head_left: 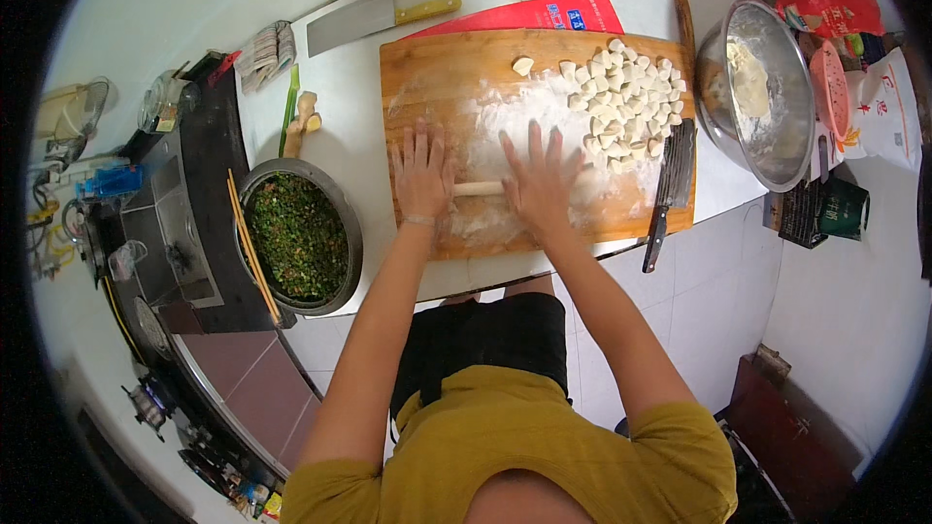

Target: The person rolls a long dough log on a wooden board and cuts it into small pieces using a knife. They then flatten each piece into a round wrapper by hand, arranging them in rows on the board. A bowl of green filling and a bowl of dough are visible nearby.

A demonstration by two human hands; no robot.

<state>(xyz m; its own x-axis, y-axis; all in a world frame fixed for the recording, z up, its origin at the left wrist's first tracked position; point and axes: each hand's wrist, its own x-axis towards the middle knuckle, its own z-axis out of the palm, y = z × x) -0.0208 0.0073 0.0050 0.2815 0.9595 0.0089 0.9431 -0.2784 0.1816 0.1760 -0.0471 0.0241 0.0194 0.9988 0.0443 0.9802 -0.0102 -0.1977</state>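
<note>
Both palms lie on a pale, smooth roll of dough (pixel 478 189) on the floured wooden board (pixel 427 73). My left hand (pixel 423 175) covers its left end, fingers stretched forward. My right hand (pixel 540 175) presses flat farther right, its fingers spread. Only the stretch of dough between the hands shows plainly. White flour (pixel 524 102) is scattered beyond and around them. At the board's right half sits a heap of small cut dough pieces (pixel 626 102), with one piece (pixel 523 66) apart from it. A dark-bladed knife (pixel 675 170) rests along the board's right edge, handle toward me.
At left, a bowl of chopped green filling (pixel 294 238) has chopsticks (pixel 250 247) across its rim. Ginger (pixel 303 124) and a green stalk (pixel 290 109) lie behind it. A cleaver (pixel 364 21) rests at the back. A metal basin (pixel 714 97) with dough stands at right.
</note>
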